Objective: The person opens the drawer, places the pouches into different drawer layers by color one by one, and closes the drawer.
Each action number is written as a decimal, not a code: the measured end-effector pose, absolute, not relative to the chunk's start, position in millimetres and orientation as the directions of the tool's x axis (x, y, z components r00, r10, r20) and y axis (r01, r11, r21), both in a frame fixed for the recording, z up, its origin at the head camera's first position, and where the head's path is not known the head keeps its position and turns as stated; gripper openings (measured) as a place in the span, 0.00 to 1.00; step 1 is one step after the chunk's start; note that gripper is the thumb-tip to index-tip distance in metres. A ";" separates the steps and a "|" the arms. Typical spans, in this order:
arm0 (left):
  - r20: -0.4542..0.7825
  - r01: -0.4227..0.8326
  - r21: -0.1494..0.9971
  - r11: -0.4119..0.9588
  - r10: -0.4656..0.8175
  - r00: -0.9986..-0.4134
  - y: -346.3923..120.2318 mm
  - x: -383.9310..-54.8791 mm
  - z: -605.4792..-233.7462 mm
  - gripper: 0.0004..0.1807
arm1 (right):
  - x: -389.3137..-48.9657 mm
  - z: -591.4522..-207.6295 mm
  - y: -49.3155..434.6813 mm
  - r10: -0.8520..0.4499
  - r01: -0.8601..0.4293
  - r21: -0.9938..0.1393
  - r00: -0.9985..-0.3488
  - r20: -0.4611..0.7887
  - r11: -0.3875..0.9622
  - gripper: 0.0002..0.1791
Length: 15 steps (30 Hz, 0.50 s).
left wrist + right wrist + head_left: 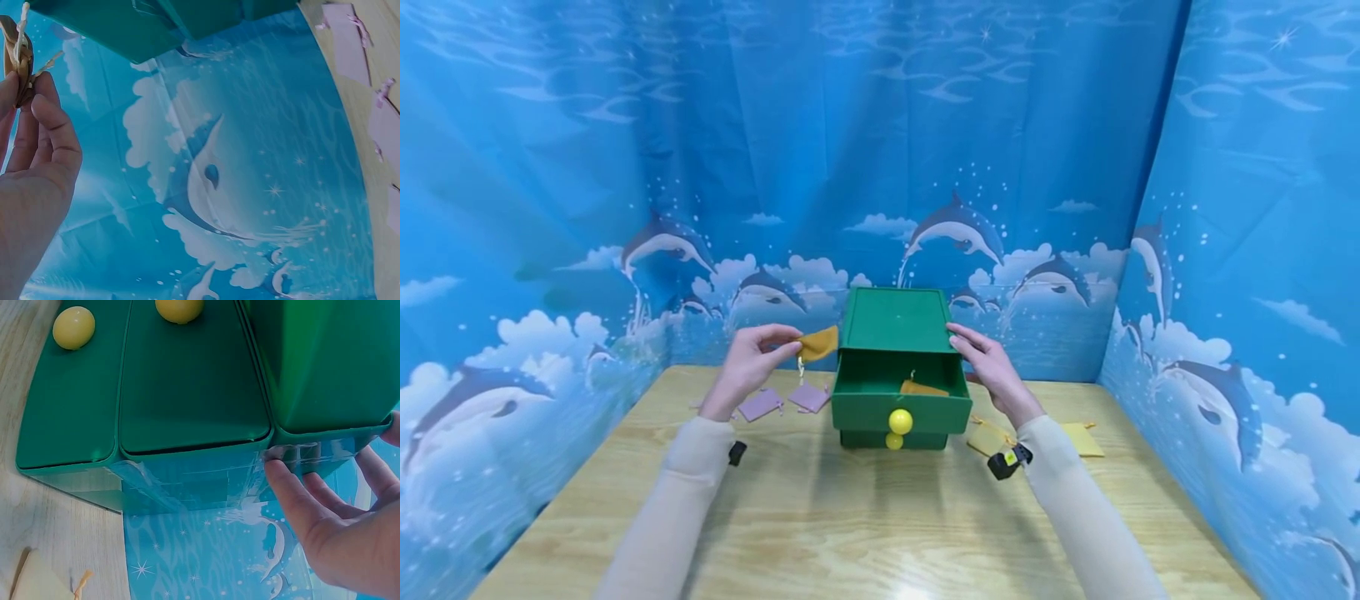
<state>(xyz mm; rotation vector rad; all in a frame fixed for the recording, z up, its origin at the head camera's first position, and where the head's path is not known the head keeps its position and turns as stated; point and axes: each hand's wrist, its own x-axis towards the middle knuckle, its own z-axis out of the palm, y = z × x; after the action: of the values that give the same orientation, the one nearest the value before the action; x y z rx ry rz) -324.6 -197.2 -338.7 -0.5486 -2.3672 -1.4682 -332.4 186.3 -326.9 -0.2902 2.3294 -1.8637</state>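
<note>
A mustard-yellow fabric drawstring pouch point(822, 342) is pinched by the fingers of the left hand point(751, 365) above a pale wood-grain tabletop point(865, 525), beside a green yellow-knobbed drawer chest point(897, 320) touched by the extended fingers of the right hand point(997, 373), and is backed by blue dolphin-printed curtains point(850, 125).

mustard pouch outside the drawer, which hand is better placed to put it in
Likely the left hand: it pinches the mustard pouch near the open drawer, while the right hand touches the right side of the green cabinet.
</note>
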 end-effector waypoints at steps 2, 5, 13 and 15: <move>0.451 0.479 0.789 0.385 0.166 -0.877 -194.3 -324.4 -336.4 0.14 | -332.6 -326.9 186.1 -0.238 -0.061 -0.976 -0.971 0.010 0.210 0.29; 0.453 0.484 0.794 0.368 0.173 -0.874 -189.6 -323.3 -332.2 0.13 | -332.2 -326.6 186.2 -0.237 -0.064 -0.976 -0.971 0.013 0.208 0.29; 0.481 0.521 0.799 0.300 0.201 -0.854 -171.9 -298.8 -309.1 0.12 | -329.8 -326.5 185.3 -0.244 -0.068 -0.978 -0.970 0.018 0.197 0.29; 0.489 0.532 0.799 0.281 0.214 -0.846 -168.3 -295.5 -306.3 0.12 | -329.6 -326.4 185.1 -0.242 -0.066 -0.978 -0.970 0.016 0.197 0.29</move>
<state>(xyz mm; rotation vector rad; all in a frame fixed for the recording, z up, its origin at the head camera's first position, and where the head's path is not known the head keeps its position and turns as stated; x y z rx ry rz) -295.5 -168.3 -306.3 -0.6833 -2.2680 -1.5875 -329.6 185.1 -326.4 -0.3002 2.3180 -1.8819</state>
